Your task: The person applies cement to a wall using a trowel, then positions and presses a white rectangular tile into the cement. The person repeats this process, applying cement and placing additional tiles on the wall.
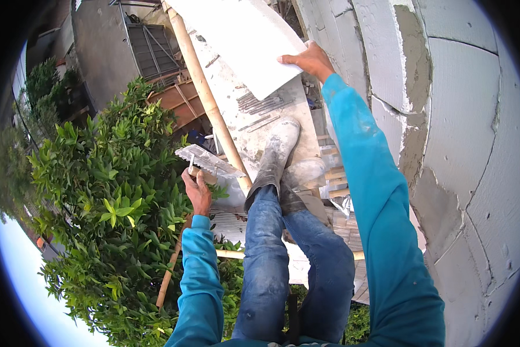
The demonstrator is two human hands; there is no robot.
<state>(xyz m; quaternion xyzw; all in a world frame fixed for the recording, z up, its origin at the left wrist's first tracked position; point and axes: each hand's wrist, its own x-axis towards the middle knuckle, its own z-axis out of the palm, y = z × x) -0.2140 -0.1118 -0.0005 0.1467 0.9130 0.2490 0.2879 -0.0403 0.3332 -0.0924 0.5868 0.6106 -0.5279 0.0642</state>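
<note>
My left hand is closed round the handle of a trowel, whose flat metal blade is smeared with pale mortar. It is out to the left, beside the leaves and a bamboo pole. Farther ahead, my right hand grips the near right corner of a large white slab, thumb on its upper face. Bright glare hides the slab's surface, and its far end runs out of view. Below it lies a mortar-stained plank, where one of my boots rests. Several thin strips lie on that plank.
On the right rises a wall of pale grey blocks with rough mortar patches. A leafy tree fills the left side. Gaps beside the plank show lower ground, corrugated sheeting and a dark metal gate.
</note>
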